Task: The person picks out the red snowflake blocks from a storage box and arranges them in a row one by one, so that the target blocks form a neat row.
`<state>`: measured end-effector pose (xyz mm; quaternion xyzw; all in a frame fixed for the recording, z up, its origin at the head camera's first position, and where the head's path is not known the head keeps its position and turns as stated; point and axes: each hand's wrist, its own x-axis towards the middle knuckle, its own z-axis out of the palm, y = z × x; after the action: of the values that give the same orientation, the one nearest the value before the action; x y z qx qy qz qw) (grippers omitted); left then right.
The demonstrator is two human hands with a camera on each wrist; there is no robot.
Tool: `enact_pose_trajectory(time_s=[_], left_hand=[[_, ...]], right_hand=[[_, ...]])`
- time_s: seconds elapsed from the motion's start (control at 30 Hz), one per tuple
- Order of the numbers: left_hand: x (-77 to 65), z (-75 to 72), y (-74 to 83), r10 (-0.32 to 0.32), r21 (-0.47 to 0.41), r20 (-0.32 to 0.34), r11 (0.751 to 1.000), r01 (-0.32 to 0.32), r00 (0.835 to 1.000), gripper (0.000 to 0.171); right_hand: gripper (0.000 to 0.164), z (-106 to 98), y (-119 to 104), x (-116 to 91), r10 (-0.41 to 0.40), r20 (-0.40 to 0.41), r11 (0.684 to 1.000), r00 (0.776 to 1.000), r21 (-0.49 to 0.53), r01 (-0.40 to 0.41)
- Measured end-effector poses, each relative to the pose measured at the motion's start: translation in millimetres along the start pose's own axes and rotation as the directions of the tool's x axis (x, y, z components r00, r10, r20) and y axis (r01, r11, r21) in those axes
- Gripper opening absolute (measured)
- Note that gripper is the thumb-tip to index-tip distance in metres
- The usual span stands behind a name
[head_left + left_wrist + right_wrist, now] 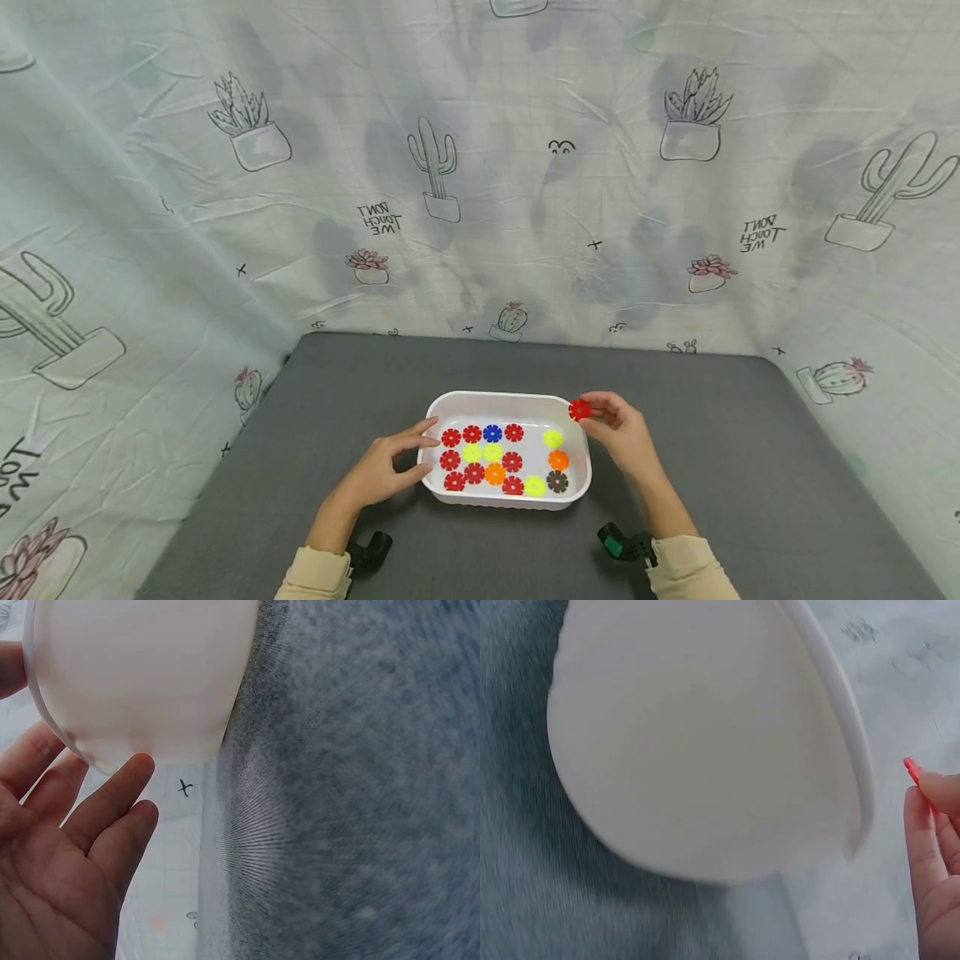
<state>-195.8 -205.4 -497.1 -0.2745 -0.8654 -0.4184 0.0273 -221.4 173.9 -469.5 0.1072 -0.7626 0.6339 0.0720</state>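
A shallow white plastic tray (510,403) stands on the table in the head view, with flat notched discs lying in it. My left hand (381,468) rests at its left end, thumb and fingers spread at the rim. In the left wrist view some of these fingers (124,787) lie against the tray's outer wall (150,682), others reach past the rim. Between thumb and fingertips my right hand (622,429) pinches a red snowflake disc (579,410), held over the tray's far right corner. The disc (913,771) shows edge-on in the right wrist view.
Inside the tray are several red discs (451,437), several yellow ones (552,438), a blue disc (492,433), orange ones (558,460) and a dark grey one (557,481). The grey table (360,367) ends at a cactus-printed curtain (510,208) behind and at both sides.
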Motion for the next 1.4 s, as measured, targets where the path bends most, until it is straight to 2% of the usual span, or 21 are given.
enact_pose_trajectory(time_s=[0.13, 0.27, 0.47, 0.6, 0.73, 0.83, 1.27, 1.4], left_hand=[[-0.4, 0.2, -2.1, -0.004, -0.001, -0.004, 1.0, 0.004, 1.0, 0.033], [-0.8, 0.8, -4.2, -0.003, -0.005, -0.009, 1.0, 0.003, 1.0, 0.032], [-0.7, 0.9, -4.2, 0.001, -0.003, -0.011, 1.0, -0.001, 1.0, 0.033], [-0.1, 1.3, -4.0, 0.003, -0.006, -0.01, 1.0, -0.003, 1.0, 0.033], [0.1, 1.6, -3.5, 0.003, -0.011, -0.005, 1.0, -0.003, 1.0, 0.032], [0.3, 1.5, -3.2, 0.0, -0.009, -0.005, 1.0, 0.0, 1.0, 0.033], [-0.6, 1.3, -1.1, -0.022, -0.017, -0.004, 1.0, 0.022, 1.0, 0.033], [-0.9, 1.4, -1.4, -0.016, -0.024, -0.008, 1.0, 0.016, 1.0, 0.033]], right_hand=[[0.038, -13.5, 11.2, 1.1, 0.011, -0.087, 0.996, 0.996, 0.084, -0.004], [0.041, -24.4, 23.0, 2.1, 0.072, -0.163, 0.986, 0.984, 0.16, -0.045], [0.036, -37.9, 43.2, 5.2, 0.102, -0.217, 0.968, 0.971, 0.247, -0.046], [0.041, -44.8, 51.4, 8.4, 0.144, -0.243, 0.963, 0.959, 0.26, -0.079], [0.045, -50.6, 55.9, 11.6, 0.215, -0.263, 0.967, 0.941, 0.195, -0.167], [0.043, -55.1, 59.5, 14.7, 0.237, -0.272, 0.971, 0.933, 0.108, -0.215], [0.039, -69.3, 79.5, 23.6, 0.251, -0.302, 0.958, 0.92, -0.059, -0.281], [0.038, -70.5, 84.4, 27.4, 0.221, -0.296, 0.955, 0.929, -0.128, -0.268]])
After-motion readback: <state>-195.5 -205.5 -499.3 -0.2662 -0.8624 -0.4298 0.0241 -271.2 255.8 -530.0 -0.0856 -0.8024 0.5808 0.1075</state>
